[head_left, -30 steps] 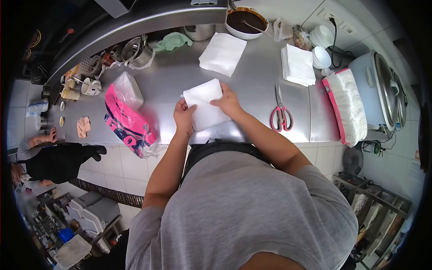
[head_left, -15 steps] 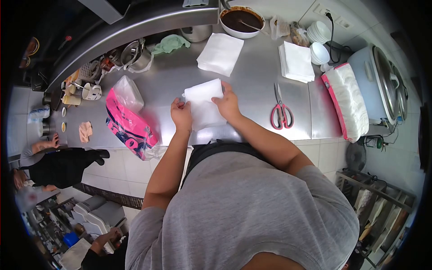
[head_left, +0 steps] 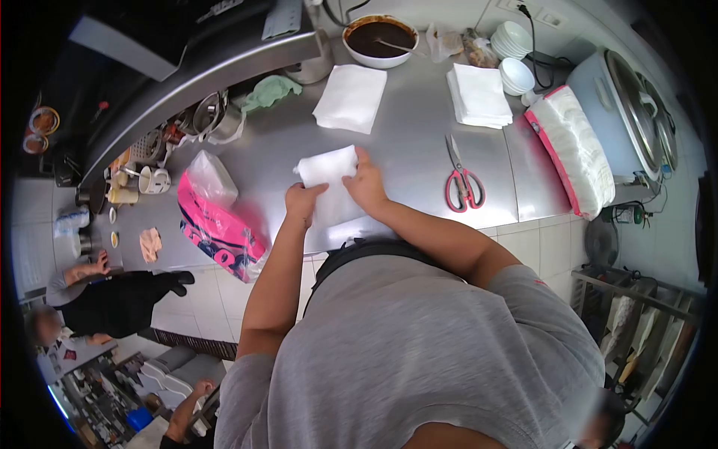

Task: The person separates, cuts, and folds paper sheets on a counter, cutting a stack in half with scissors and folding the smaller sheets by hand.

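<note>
Both of my hands hold a white paper napkin bundle [head_left: 330, 164], folded over into a short thick roll, above the steel counter [head_left: 419, 150]. My left hand [head_left: 301, 203] pinches its lower left edge with thumb and fingers. At its right end, my right hand [head_left: 365, 185] grips with the fingers behind and the thumb in front. Below the roll hangs a thin, whitish see-through sheet; I cannot tell whether it is plastic or paper. Just beyond lies a napkin stack [head_left: 350, 99]. Red-handled scissors [head_left: 464, 183] lie to the right, points away from me.
Left stands an opened pink plastic pack [head_left: 217, 228]. Another napkin stack [head_left: 479, 96], white bowls [head_left: 514, 45] and a pink-edged pack [head_left: 572, 150] are on the right. A bowl of dark sauce [head_left: 380, 39] sits at the back. A co-worker [head_left: 112, 292] stands at the far left.
The napkin bundle has gone from a taller, flatter shape to a shorter, folded roll. My left thumb has moved inward along its lower edge. The view has shifted and turned slightly.
</note>
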Tool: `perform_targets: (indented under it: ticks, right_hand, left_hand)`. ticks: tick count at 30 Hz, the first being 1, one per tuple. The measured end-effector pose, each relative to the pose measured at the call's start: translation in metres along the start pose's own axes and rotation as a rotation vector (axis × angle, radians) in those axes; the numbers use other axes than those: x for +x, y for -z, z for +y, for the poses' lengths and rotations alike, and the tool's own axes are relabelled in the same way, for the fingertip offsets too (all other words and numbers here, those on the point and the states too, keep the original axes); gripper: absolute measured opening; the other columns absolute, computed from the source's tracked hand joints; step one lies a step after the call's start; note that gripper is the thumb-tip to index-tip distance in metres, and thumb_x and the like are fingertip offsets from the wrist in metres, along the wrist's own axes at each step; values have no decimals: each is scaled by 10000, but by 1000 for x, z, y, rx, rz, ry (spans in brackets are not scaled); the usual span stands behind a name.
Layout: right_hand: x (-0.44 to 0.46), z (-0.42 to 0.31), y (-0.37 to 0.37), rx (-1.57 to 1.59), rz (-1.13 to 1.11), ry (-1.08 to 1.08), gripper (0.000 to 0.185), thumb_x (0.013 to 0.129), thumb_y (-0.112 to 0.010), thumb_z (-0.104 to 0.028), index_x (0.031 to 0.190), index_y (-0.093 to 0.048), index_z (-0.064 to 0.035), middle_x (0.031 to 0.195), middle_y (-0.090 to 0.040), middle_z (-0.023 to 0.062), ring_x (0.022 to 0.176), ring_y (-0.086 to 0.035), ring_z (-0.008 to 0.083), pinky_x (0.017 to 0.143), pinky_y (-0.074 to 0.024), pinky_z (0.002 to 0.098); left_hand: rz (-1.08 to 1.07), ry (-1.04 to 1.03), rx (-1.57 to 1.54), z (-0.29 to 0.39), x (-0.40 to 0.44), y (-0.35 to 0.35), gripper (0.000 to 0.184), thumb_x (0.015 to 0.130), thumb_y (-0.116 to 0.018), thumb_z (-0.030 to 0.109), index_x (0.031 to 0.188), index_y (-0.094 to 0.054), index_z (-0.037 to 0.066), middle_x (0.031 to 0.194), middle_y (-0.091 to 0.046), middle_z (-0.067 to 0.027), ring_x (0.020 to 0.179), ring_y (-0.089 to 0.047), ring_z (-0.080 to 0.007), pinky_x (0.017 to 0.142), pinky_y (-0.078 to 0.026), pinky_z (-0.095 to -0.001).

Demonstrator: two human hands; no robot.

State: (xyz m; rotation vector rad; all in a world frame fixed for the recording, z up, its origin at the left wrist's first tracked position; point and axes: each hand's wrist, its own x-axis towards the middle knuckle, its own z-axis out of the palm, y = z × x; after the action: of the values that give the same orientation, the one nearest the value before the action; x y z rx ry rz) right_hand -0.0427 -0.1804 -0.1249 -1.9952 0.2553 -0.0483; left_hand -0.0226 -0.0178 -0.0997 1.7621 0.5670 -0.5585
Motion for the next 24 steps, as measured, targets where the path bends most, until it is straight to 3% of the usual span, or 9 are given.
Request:
perform_targets:
  ticks: [4, 7, 8, 11, 12, 14, 17, 21, 24]
  right_hand:
    - [-2, -5, 32, 81, 17, 58, 811, 712, -763, -146, 1367, -326, 51, 1079, -620, 241, 996, -620, 347, 897, -468, 369]
    - [1, -12, 75, 632, -264, -250, 909, 696, -799, -209, 1396, -283, 56, 1349, -446, 211, 1204, -495, 253, 980, -420, 361]
    - [-2, -22, 92, 951, -510, -372, 787, 722, -785, -199, 1348, -385, 61, 1217, -566, 186, 1111, -558, 232, 943, -443, 361]
    - [-2, -36, 124, 527, -579, -176, 562, 755, -760, -244, 1155, -555, 94, 934, -677, 110, 923, -623, 193, 914, -449, 354]
    - [8, -36, 144, 201, -311, -51, 448, 776, -727, -220, 1085, -596, 77, 884, -677, 136, 889, -626, 183, 900, -451, 338]
    - [28, -54, 190, 26, 384, 29, 224, 780, -644, -141, 956, -655, -4, 792, -666, 166, 809, -642, 200, 771, -485, 304]
    - [0, -81, 185, -352, -98, 814, 294, 718, -625, -27, 1010, -637, 5, 907, -660, 202, 847, -649, 289, 712, -519, 363]
    - [18, -101, 225, -559, 507, 383, 354, 705, -573, 7, 1047, -641, -60, 882, -661, 174, 832, -646, 309, 759, -506, 400]
    - [-5, -111, 207, -214, -284, 533, 337, 695, -610, -6, 1031, -631, 11, 883, -663, 204, 793, -656, 294, 738, -513, 338]
  left_hand:
    - [-247, -250, 5, 12, -20, 0, 478, 685, -708, 32, 1142, -581, -28, 1039, -646, -127, 938, -630, -241, 813, -498, -351]
    - [-441, -212, -385, 28, -54, 3, 541, 685, -677, -6, 1208, -537, -26, 1110, -624, -127, 1030, -599, -254, 870, -483, -354]
    - [-476, -227, -384, 30, -60, 2, 569, 704, -670, -2, 1247, -501, -18, 1148, -603, -128, 1057, -586, -251, 883, -478, -351]
    - [-498, -307, -392, 42, -68, -5, 634, 768, -647, 17, 1351, -396, 11, 1246, -543, -128, 1120, -553, -240, 908, -467, -341]
    - [-455, -349, -398, 47, -72, -6, 643, 793, -638, 29, 1375, -365, 24, 1268, -525, -127, 1129, -546, -236, 908, -465, -335]
    - [-344, -443, -361, 44, -59, -4, 627, 878, -587, 72, 1426, -282, 67, 1317, -475, -127, 1140, -535, -221, 900, -465, -319]
    - [-250, -425, -417, 43, -47, 0, 580, 889, -577, 91, 1408, -320, 64, 1300, -491, -127, 1141, -530, -223, 907, -456, -327]
    - [-227, -473, -447, 49, -41, 2, 519, 915, -557, 172, 1385, -364, 66, 1277, -514, -125, 1147, -524, -219, 937, -427, -351]
    - [-280, -460, -495, 48, -34, -6, 492, 955, -485, 314, 1372, -388, 71, 1270, -523, -127, 1163, -510, -221, 971, -394, -375]
